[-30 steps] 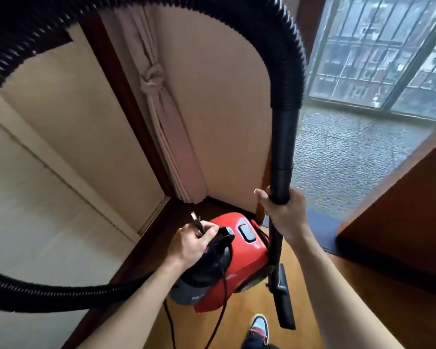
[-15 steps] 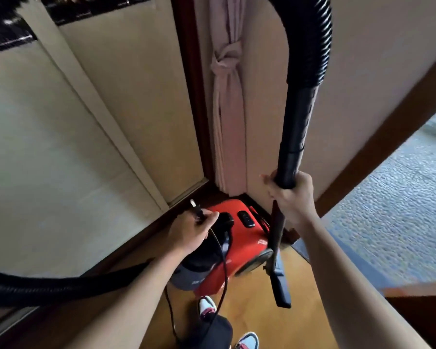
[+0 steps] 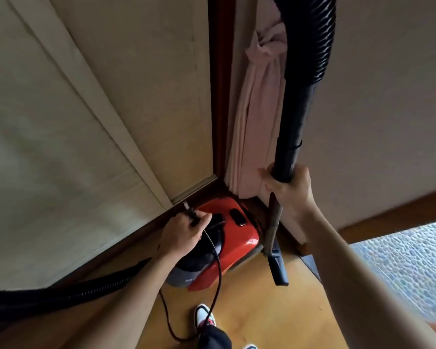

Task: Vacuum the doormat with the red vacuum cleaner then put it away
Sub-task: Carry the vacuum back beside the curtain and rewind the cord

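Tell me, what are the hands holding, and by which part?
The left hand pinches the black power cord at its plug; the right hand grips the black hose tube at its lower end.

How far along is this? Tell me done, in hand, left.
Done, apparently: vacuuming, since the plug is out, gripped in the left hand. In hand: the red vacuum cleaner is at the corner, right hand gripping the wand. Left: release it, stow hose and cord.

Glossy red plastic vacuum cleaner (image 3: 239,238); ribbed hose (image 3: 312,34).
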